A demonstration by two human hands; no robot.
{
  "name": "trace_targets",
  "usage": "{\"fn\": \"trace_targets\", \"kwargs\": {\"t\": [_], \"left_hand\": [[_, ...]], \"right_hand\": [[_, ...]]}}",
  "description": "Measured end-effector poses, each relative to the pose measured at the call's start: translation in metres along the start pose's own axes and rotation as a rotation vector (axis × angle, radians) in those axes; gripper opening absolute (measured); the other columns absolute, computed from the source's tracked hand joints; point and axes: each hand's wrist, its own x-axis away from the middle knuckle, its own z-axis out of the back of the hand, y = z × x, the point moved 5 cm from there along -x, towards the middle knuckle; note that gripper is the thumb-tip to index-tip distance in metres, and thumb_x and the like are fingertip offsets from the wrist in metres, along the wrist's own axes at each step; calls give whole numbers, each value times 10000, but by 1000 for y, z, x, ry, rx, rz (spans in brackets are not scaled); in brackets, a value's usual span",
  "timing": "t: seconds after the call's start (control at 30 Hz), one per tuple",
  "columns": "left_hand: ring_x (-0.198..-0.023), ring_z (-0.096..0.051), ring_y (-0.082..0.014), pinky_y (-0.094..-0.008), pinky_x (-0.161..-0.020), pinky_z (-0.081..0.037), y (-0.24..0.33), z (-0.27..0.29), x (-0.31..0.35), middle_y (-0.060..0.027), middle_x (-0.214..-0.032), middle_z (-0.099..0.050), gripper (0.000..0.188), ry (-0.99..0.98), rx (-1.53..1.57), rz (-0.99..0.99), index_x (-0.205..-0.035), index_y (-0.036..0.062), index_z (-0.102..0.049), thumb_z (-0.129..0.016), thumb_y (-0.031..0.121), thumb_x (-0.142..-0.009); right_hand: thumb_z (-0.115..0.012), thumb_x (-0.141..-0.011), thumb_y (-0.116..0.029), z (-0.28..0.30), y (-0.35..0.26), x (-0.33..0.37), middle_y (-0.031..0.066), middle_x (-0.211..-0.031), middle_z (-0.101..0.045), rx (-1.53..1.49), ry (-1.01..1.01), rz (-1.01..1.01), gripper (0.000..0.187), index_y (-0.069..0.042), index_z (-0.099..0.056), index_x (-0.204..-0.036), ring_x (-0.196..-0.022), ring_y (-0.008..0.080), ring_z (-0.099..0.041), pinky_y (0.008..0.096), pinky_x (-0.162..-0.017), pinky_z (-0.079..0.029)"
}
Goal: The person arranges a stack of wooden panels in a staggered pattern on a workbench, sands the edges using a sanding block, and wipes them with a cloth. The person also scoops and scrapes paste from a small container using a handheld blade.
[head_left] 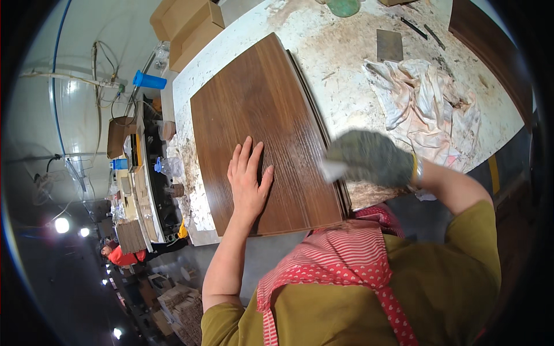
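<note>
A stack of dark brown wood-grain panels (257,92) lies in front of me, with the edges of lower panels showing along its right side. My left hand (248,181) is bare and rests flat on the top panel, fingers stretched out. A dark grey-green work glove covers my right hand (372,158), which is closed at the panel's right edge. From its fingers sticks out a small white piece (333,169), smeared by motion; whether it is cloth or a pad I cannot make out. It touches or hovers just over the panel's edge.
Right of the stack, a crumpled stained white cloth (424,104) lies on the stained white table (340,86). Beyond it are a dark square plate (389,45) and thin dark strips (414,27). An opened cardboard box (193,34) stands far left; a person in red (122,255) is in the distance.
</note>
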Motion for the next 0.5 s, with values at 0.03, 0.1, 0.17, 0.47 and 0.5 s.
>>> {"fn": "trace_targets", "kwargs": {"t": [0.03, 0.1, 0.17, 0.47, 0.5], "left_hand": [[-1391, -315, -346, -485, -1115, -234, 0, 0, 0, -101, -1514, -369, 536, 7, 0, -3, -1399, 126, -479, -582, 325, -912], [-1392, -315, -345, -484, -1116, -234, -1, -2, 1, -102, -1514, -369, 536, 0, -5, -2, -1400, 130, -478, -581, 324, -911], [-1393, -316, -343, -483, -1116, -235, -2, -2, 1, -103, -1513, -370, 535, 1, -16, 1, -1401, 134, -477, -581, 323, -911], [-1389, -328, -344, -486, -1113, -240, -3, -2, 2, -98, -1508, -381, 521, 36, 11, -20, -1400, 143, -480, -584, 329, -925], [-1388, -329, -343, -486, -1113, -239, -4, -3, 2, -98, -1507, -382, 521, 40, 17, -23, -1399, 144, -481, -585, 332, -925]], "right_hand": [[-623, -886, -368, -7, -3, 8, 128, -1197, -601, -134, -181, -108, 491, -106, -556, -1296, -1111, 288, -589, 410, -991, -465], [-631, -883, -362, 7, -9, 8, 129, -1194, -605, -109, -1, 37, 476, -116, -567, -1286, -1111, 300, -588, 418, -969, -483], [-626, -895, -325, 14, 22, -9, 129, -1175, -613, -99, 171, -142, 442, -139, -565, -1291, -1097, 310, -594, 408, -947, -500], [-627, -896, -317, -17, 19, 3, 112, -1206, -620, 89, 240, -83, 424, -92, -595, -1255, -1084, 296, -606, 391, -952, -501], [-627, -895, -327, -20, -3, 21, 105, -1203, -626, 159, 213, 14, 429, -102, -596, -1259, -1085, 297, -605, 388, -957, -498]]}}
